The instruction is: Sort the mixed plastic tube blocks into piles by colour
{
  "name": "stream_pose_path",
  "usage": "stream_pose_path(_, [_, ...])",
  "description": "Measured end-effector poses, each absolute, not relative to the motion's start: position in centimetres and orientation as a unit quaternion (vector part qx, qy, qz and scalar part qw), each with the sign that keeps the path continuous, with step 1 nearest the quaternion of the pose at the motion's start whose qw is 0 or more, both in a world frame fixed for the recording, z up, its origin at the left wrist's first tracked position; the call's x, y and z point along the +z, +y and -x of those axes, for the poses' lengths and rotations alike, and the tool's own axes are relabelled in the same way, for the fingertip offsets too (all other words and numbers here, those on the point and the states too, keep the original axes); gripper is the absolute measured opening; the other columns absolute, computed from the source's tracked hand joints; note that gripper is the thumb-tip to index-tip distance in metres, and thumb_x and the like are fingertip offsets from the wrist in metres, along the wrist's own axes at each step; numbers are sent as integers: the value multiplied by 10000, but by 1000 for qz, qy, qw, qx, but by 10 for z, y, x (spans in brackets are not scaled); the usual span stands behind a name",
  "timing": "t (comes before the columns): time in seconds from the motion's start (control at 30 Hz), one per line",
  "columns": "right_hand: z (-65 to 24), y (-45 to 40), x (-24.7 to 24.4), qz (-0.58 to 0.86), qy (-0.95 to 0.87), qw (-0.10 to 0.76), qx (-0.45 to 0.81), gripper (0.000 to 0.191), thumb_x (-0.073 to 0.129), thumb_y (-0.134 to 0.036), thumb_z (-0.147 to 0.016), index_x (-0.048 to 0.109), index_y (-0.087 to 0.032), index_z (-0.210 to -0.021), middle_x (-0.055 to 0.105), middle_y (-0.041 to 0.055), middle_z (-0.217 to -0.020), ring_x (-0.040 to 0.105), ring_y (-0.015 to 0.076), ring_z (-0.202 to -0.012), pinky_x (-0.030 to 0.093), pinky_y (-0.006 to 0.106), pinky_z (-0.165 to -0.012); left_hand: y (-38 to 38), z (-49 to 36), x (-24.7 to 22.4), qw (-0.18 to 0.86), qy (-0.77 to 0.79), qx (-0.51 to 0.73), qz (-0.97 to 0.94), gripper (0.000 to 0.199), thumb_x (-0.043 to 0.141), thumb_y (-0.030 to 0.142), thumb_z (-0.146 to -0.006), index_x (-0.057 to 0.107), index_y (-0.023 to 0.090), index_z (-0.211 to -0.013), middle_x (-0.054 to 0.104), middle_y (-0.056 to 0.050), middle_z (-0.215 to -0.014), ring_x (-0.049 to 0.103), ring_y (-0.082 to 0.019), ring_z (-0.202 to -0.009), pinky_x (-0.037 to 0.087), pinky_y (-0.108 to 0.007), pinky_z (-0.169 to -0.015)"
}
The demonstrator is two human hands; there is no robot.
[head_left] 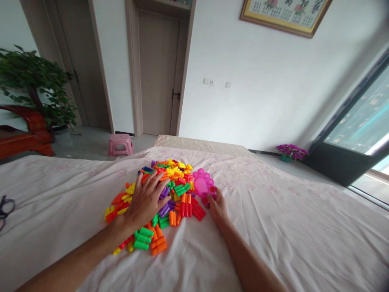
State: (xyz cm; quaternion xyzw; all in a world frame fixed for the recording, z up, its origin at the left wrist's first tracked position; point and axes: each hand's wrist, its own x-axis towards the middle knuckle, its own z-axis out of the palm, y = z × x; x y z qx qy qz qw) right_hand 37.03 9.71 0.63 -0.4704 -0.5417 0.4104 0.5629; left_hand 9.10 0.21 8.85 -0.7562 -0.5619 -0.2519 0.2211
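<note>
A heap of colourful plastic building blocks (180,189) lies on the cloth, in orange, red, green, yellow and purple. My left hand (146,199) rests over the heap's left side, fingers spread, palm down; what lies under the palm is hidden. At the right edge of the heap, my right hand (218,206) grips the near edge of a pink flower-shaped plastic piece (200,186) with a round middle and rounded lobes. Red round spots show on that piece beside my fingertips. Closest to me lie a green block (143,239) and an orange block (159,245).
A pale flowered cloth (282,227) covers the broad surface. Dark-framed glasses (6,206) lie at its far left. Beyond stand a pink stool (120,144), a wooden chair (27,132), a leafy plant (36,85) and purple flowers (292,151).
</note>
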Motion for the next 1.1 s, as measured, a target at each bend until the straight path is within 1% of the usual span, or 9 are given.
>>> stream_pose_path(0.13, [-370,98,4,458,-539,571,417,442,641,-436,-756,552,-187,-1110,624,-7,-669,517,121,-510,406,210,-437,-49,-94,76,203,-521,-236,795,656,597,545,-821,490,295,-1419,435,-108,-1520,323,-360,-1417,87,-646,-1173])
stream_pose_path(0.23, [-370,98,3,450,-537,575,421,454,658,-441,-747,560,-186,-1109,633,-2,-673,520,122,-516,410,211,-446,-65,-89,62,197,-541,-217,788,730,661,558,-760,479,327,-1428,386,-111,-1551,307,-387,-1420,105,-664,-1156])
stream_pose_path(0.33, [-370,98,3,450,-538,575,422,451,653,-440,-752,559,-187,-1114,637,0,-677,514,121,-511,408,213,-445,-60,-80,50,194,-565,-199,777,691,671,502,-770,501,317,-1414,391,-130,-1543,322,-396,-1410,212,-654,-1123])
stream_pose_path(0.43, [-370,96,4,453,-539,573,419,447,651,-432,-752,557,-183,-1111,635,0,-677,514,119,-509,405,212,-447,-44,-74,47,187,-565,-187,782,609,614,460,-825,526,275,-1399,404,-152,-1530,373,-374,-1386,288,-609,-1104])
stream_pose_path(0.53, [-369,96,5,458,-541,571,413,421,638,-419,-762,553,-179,-1098,626,-7,-667,512,114,-502,400,208,-448,-29,-75,52,188,-561,-204,780,507,574,437,-859,590,262,-1334,441,-143,-1508,416,-350,-1360,282,-600,-1114])
stream_pose_path(0.67, [-369,97,4,462,-539,571,413,407,634,-411,-769,552,-182,-1095,624,-15,-662,508,112,-497,399,205,-445,-7,-79,62,210,-553,-226,774,421,560,361,-879,630,247,-1278,489,-140,-1470,411,-333,-1365,257,-598,-1128])
stream_pose_path(0.77, [-369,97,3,460,-537,573,415,407,638,-419,-761,559,-184,-1084,627,-9,-663,509,116,-500,398,207,-439,12,-81,66,220,-552,-232,770,404,551,355,-891,633,224,-1265,527,-150,-1427,428,-327,-1349,248,-585,-1132])
stream_pose_path(0.93, [-369,95,7,452,-538,573,422,428,662,-444,-735,571,-190,-1067,632,-5,-660,505,118,-495,393,212,-437,41,-84,67,228,-562,-255,753,392,515,355,-922,610,207,-1272,538,-160,-1408,465,-315,-1310,289,-573,-1095])
stream_pose_path(1.1, [-368,93,13,473,-539,558,417,390,631,-408,-757,554,-186,-1068,619,-16,-643,507,119,-494,400,213,-441,35,-96,69,208,-544,-270,766,404,471,392,-944,593,228,-1292,544,-130,-1411,466,-287,-1316,269,-549,-1121])
